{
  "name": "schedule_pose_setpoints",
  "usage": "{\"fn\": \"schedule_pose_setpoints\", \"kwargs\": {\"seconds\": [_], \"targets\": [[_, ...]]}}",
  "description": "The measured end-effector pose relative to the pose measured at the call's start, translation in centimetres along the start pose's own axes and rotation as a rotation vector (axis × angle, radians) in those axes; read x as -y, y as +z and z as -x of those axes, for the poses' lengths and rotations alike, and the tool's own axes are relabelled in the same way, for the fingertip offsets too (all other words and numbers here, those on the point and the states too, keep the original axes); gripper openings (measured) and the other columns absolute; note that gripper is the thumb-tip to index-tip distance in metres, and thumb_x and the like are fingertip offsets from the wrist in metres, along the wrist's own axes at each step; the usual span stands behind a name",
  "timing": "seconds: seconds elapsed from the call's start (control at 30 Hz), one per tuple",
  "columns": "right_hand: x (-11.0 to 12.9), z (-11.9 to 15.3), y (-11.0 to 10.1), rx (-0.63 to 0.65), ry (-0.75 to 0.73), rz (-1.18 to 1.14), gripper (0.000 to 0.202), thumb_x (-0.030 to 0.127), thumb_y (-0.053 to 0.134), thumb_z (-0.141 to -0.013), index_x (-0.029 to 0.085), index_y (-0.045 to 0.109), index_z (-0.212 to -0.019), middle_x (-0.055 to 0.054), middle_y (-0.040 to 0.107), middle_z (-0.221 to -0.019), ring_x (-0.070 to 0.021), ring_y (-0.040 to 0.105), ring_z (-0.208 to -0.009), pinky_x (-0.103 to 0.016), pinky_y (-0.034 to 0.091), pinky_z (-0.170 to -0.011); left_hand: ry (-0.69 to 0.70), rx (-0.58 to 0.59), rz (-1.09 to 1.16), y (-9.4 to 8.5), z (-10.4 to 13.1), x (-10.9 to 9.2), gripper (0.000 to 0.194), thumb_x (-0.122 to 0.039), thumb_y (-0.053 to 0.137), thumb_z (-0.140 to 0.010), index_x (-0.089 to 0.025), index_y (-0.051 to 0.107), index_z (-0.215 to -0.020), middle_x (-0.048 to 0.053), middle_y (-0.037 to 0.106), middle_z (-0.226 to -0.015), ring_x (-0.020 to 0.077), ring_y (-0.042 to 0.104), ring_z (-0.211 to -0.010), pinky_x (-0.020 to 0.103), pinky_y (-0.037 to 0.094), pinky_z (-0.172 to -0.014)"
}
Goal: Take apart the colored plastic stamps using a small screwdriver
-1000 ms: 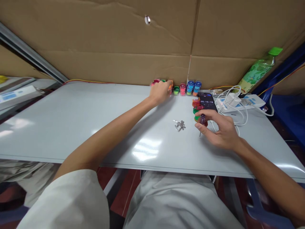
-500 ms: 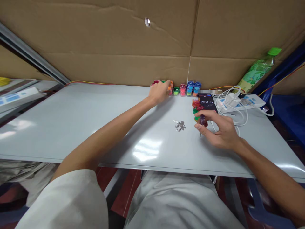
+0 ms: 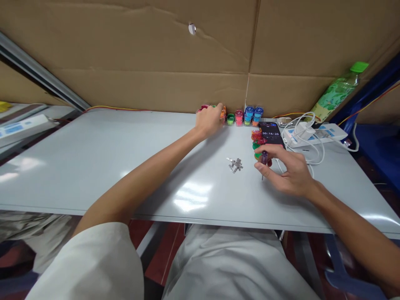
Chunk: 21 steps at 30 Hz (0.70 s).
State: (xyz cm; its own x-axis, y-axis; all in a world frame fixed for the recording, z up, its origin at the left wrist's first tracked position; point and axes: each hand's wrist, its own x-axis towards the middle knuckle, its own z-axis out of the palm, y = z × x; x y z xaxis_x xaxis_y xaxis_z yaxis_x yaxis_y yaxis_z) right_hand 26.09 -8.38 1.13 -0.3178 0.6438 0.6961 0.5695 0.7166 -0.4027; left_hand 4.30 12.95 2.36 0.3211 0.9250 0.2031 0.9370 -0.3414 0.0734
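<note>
At the back of the grey table, my left hand [image 3: 208, 121] covers part of a row of small coloured plastic pieces; its fingertips are hidden behind the hand. Right of it in that row stand a green piece [image 3: 230, 119], a pink piece [image 3: 239, 118] and two blue ones [image 3: 253, 116]. My right hand [image 3: 286, 170] pinches a small screwdriver with a dark purple handle [image 3: 264, 157], its shaft pointing down. Red and green plastic pieces [image 3: 257, 141] lie just beyond those fingers. A small pile of metal strips [image 3: 237, 164] rests left of the screwdriver.
A phone [image 3: 271, 132] showing a timer lies behind my right hand. White cables and a power strip [image 3: 331, 134] are to its right, with a green-capped bottle [image 3: 337, 93] behind. A cardboard wall [image 3: 150, 54] borders the back edge. Another power strip [image 3: 25, 127] lies far left.
Both hands keep nearly the same places and poses. The phone's timer has moved on by one second, and the view has shifted very slightly.
</note>
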Motion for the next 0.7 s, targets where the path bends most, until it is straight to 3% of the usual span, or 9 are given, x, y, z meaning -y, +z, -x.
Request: {"fn": "schedule_pose_setpoints", "kwargs": {"seconds": [0.4, 0.7], "targets": [[0.1, 0.1, -0.1, 0.004, -0.012, 0.027, 0.032, 0.015, 0.072, -0.097, 0.023, 0.064, -0.127, 0.003, 0.072, -0.088, -0.0102, 0.067, -0.071, -0.022, 0.057, -0.072, 0.178, 0.019, 0.047, 2.4, -1.1, -3.8, 0.051, -0.035, 0.059, -0.100, -0.023, 0.063, -0.149, 0.016, 0.076, -0.124, 0.0368, 0.069, -0.119, 0.043, 0.054, -0.095], [0.1, -0.1, -0.2, 0.007, -0.034, 0.035, 0.033, 0.016, 0.071, -0.099, 0.024, 0.062, -0.129, 0.001, 0.076, -0.097, -0.0101, 0.068, -0.072, -0.023, 0.058, -0.075, 0.188, -0.012, 0.068, 2.8, -1.3, -3.7, 0.052, -0.037, 0.058, -0.102, -0.025, 0.063, -0.153, 0.017, 0.077, -0.122, 0.0374, 0.073, -0.112, 0.044, 0.054, -0.091]]}}
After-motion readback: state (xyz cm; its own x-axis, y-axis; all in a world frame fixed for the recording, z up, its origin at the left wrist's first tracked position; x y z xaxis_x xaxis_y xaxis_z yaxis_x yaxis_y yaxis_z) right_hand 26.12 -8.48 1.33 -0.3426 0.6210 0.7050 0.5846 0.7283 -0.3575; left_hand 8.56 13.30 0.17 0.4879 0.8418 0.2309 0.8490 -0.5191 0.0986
